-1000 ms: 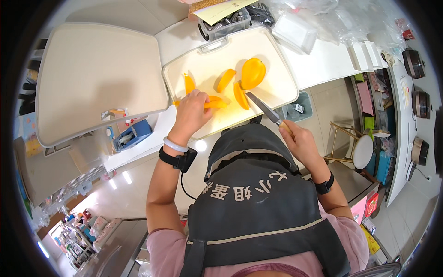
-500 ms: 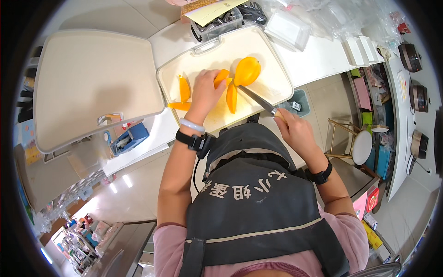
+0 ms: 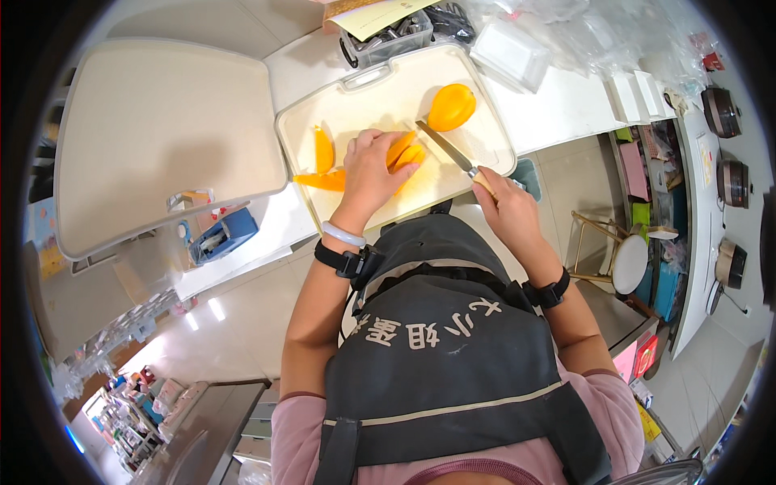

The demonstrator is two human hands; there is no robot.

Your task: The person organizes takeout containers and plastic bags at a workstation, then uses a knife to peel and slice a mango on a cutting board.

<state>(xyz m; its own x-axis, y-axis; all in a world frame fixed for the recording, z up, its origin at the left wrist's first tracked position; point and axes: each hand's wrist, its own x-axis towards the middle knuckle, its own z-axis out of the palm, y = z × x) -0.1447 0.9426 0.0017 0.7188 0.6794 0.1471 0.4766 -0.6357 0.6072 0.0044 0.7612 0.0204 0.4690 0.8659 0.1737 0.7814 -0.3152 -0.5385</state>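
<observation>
On the cream cutting board [image 3: 392, 90], my left hand [image 3: 370, 170] grips yellow-orange mango slices [image 3: 406, 152] between thumb and fingers, near the board's middle. A wood-handled knife [image 3: 449, 149] is in my right hand [image 3: 509, 212]; its blade points up and left over the board. Just beyond the blade tip rests the larger mango piece [image 3: 451, 107], rounded and apart from both hands. Left of my left hand stands one more mango slice [image 3: 323, 151], and a further slice [image 3: 320, 182] lies below it, partly behind the hand.
A large beige tray-like board [image 3: 170, 121] stands to the left. Behind the cutting board are a clear bin of utensils [image 3: 390, 47] and a clear plastic box [image 3: 511, 55]. A blue container [image 3: 225, 236] sits lower left. A bin [image 3: 529, 178] and a stool [image 3: 630, 263] are right.
My left hand has moved right and slightly down, bringing slices together. The larger mango piece now sits farther up and right, apart from the slices. The knife has shifted slightly up and left.
</observation>
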